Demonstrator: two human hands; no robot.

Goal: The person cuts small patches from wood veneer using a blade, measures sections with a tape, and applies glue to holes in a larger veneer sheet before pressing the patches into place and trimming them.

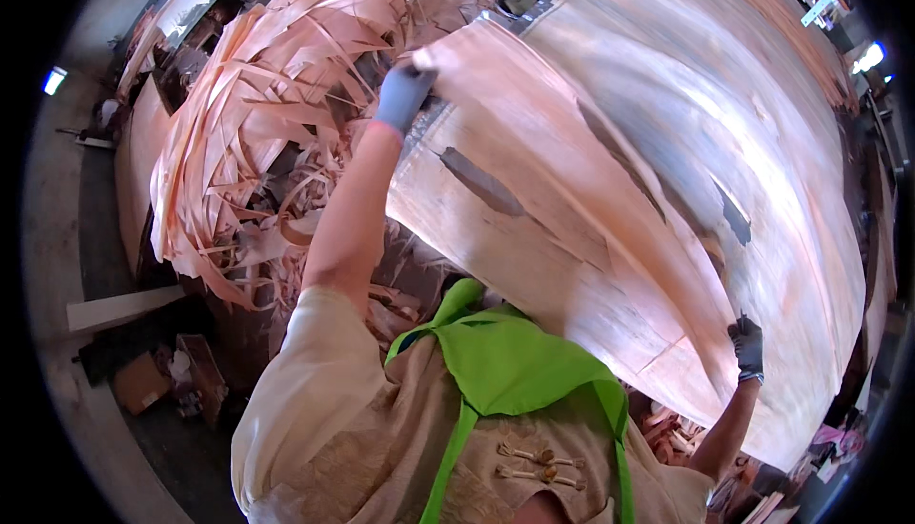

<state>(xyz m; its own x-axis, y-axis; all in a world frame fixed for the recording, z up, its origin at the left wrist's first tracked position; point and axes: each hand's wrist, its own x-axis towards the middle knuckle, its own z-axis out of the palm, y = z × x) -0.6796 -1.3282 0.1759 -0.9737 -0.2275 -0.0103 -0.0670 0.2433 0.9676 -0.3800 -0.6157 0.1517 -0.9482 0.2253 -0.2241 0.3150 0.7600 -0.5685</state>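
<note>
A long, pinkish wood veneer sheet (562, 171) stretches between my hands, bowed and partly raised. My left hand (405, 95), in a light grey glove, grips its far left end with the fingers closed. At the right end, my right hand (748, 348) wears a darker glove and pinches the sheet's edge. Underneath lie broad, pale veneer sheets (705, 86), spread in layers over the work surface. A dark, long gap (481, 183) shows in the pale veneer near my left forearm, and a smaller split (732, 211) lies farther right.
A large heap of torn veneer strips (257, 114) piles up on the left. Beyond the sheets sits a round dark object (520, 2). A cardboard box (141, 383) stands low on the left. More scraps (672, 433) lie by my right forearm.
</note>
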